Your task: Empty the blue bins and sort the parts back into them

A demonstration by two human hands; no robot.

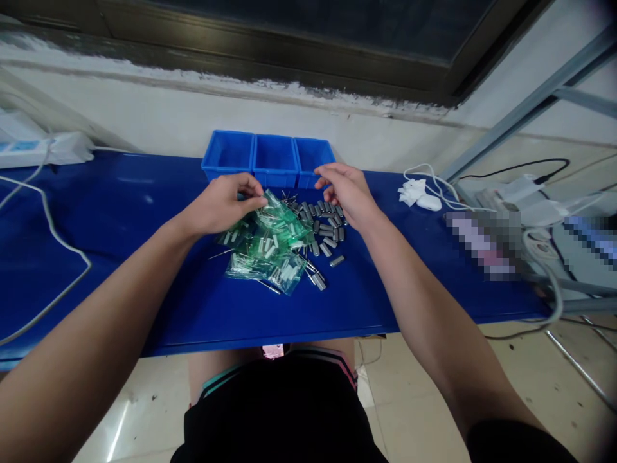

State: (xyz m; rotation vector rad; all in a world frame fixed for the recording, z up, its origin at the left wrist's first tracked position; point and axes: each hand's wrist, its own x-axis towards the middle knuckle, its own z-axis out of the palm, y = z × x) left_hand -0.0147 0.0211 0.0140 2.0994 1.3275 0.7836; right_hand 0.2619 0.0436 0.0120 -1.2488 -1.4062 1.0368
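My left hand is closed in a pinch at the upper corner of a clear, green-tinted plastic bag. That bag lies on a heap of similar small bags holding white pieces and thin metal pins. My right hand hovers at the far side of a scatter of grey metal cylinders. Its fingers are loosely curled and apart, with nothing visible between them. Loose thin pins stick out around the heap, beside more cylinders.
Three joined blue bins stand against the wall behind my hands. On the blue table, a white earphone case, crumpled tissue and cables lie to the right. A power strip and a white cable are on the left.
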